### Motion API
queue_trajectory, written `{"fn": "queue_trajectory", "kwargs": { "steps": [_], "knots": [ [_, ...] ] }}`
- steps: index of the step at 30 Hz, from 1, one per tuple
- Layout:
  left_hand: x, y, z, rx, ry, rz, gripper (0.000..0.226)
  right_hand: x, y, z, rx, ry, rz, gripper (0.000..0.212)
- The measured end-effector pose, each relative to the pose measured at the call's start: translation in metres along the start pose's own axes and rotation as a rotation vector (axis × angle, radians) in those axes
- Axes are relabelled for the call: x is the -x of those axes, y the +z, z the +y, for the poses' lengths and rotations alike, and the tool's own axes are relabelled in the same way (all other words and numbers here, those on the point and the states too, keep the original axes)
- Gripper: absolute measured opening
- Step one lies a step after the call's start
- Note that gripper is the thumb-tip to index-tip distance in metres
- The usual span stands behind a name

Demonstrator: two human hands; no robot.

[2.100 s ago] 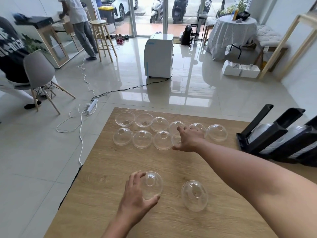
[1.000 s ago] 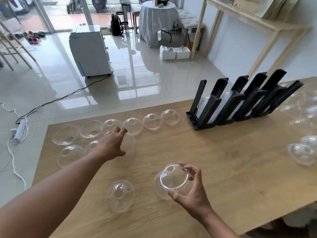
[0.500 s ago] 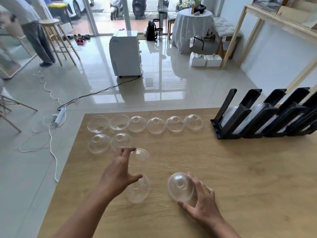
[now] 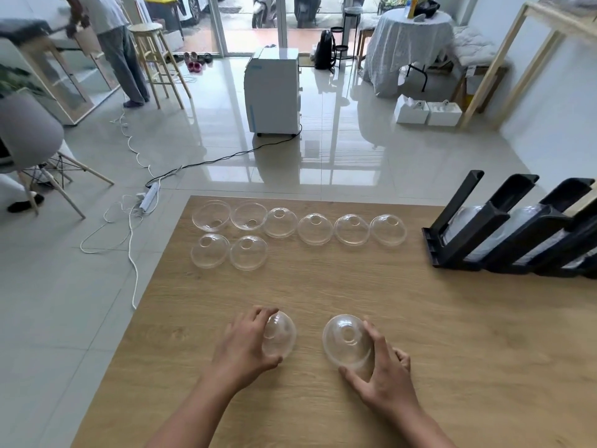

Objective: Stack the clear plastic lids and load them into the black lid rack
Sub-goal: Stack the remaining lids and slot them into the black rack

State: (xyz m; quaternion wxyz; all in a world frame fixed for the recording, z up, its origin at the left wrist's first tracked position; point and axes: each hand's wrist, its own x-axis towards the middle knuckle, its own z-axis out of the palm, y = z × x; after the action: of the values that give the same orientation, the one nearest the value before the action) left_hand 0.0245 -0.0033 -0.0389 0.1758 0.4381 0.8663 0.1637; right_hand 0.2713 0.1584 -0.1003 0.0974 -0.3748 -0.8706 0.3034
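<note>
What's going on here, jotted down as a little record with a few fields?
Surface: wooden table
Left hand: wrapped around a clear dome lid near the table's front
Right hand: gripping another clear lid stack, apart from the left one
Loose lids: far row of six, the two leftmost turned opening-up; short row of two nearer
Black lid rack: at the right, clear lids already in its slots
Background: another person stands by a stool
</note>
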Motion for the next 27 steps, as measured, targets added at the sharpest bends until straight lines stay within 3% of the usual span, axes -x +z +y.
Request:
{"fn": "queue_trajectory", "kwargs": {
  "steps": [6, 12, 23, 27],
  "knots": [
    [-0.003, 0.000, 0.005, -0.077, -0.037, 0.001, 0.092, 0.003, -0.002, -0.012, 0.107, -0.045, 0.037, 0.099],
    [0.001, 0.006, 0.011, -0.108, -0.082, 0.028, 0.092, 0.004, 0.002, -0.009, 0.203, -0.021, -0.068, 0.102],
    [0.011, 0.018, 0.009, -0.028, -0.115, 0.092, 0.110, -0.004, -0.025, -0.020, 0.059, -0.002, -0.003, 0.115],
    [0.020, 0.016, -0.001, 0.017, -0.115, 0.125, 0.113, -0.022, -0.031, -0.028, 0.115, -0.025, -0.002, 0.121]
  ]
}}
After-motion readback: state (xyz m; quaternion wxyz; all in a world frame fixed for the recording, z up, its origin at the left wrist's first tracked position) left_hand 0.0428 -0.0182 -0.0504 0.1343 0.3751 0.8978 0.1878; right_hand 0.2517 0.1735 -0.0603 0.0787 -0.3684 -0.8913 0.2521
